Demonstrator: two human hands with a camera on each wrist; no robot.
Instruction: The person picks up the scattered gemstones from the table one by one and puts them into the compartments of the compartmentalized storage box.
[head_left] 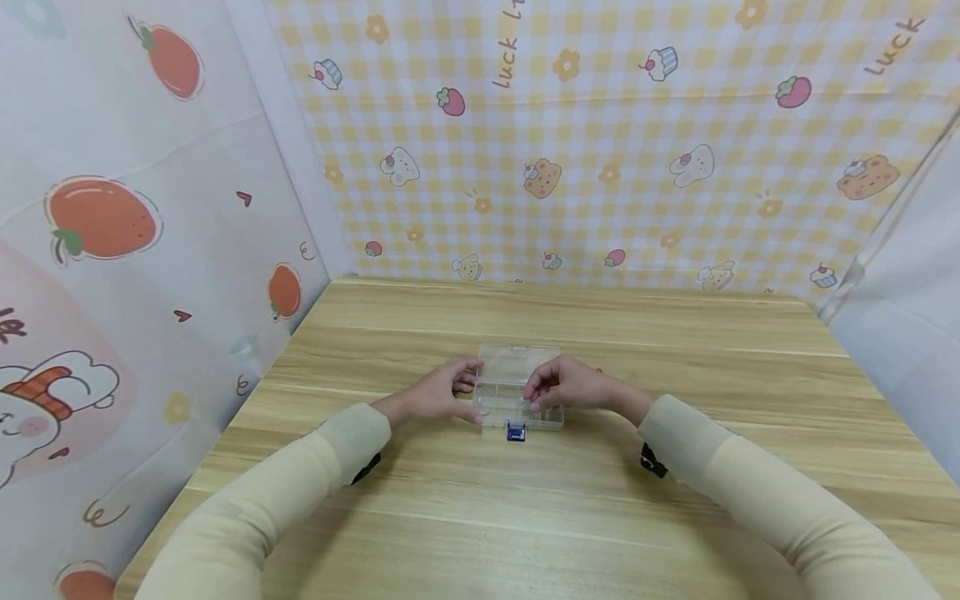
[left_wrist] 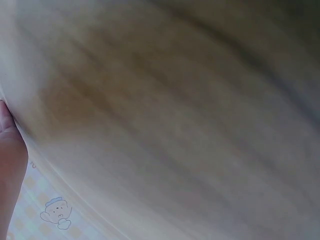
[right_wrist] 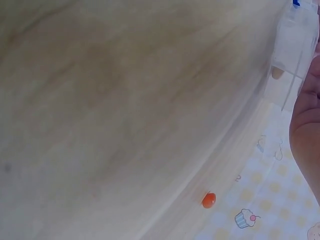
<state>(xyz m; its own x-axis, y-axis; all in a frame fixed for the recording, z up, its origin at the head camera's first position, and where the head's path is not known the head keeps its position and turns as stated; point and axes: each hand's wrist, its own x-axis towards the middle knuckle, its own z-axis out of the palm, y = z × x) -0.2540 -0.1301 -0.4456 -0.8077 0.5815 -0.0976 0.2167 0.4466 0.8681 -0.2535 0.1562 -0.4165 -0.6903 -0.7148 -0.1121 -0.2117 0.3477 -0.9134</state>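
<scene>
A clear plastic compartment box [head_left: 498,392] with its lid [head_left: 510,360] raised toward the back sits mid-table. At its front edge is a blue latch or tag [head_left: 516,432]. My left hand [head_left: 442,390] holds the box's left side, thumb by the front corner and index finger near the lid. Over the right compartments, my right hand [head_left: 570,383] has thumb and fingers bent together; whether they pinch something small is hidden. The right wrist view shows a small brownish thing [right_wrist: 277,73] in or behind the box wall. The left wrist view catches only part of a hand [left_wrist: 10,150].
A small shiny orange thing [right_wrist: 209,200] lies on the wooden table [head_left: 480,517], beyond my right wrist. A yellow checked cloth [head_left: 585,167] hangs behind the table, and a white printed cloth [head_left: 150,333] on the left.
</scene>
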